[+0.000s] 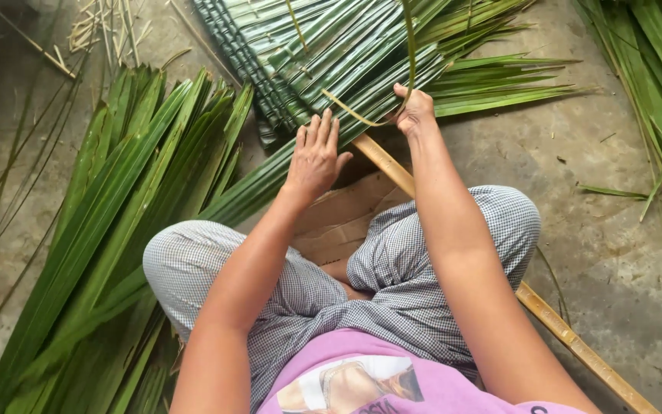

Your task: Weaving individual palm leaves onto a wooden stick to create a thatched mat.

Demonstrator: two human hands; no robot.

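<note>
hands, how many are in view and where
2. The left hand lies flat on the folded palm leaves; the right hand pinches a thin leaf strip beside them. No others show.

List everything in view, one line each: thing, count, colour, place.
woven leaf panel: one, dark green, top centre on the floor
loose leaf pile: many, green, left
leaf pile: several, green, top right
thin strip: one, green, pinched by the right hand
bamboo pole: one, tan, running from the panel to bottom right
cardboard: one, brown, under the legs
dry stalks: several, pale, top left
concrete floor: grey
left hand: flat on the leaves
right hand: closed on the strip
</note>
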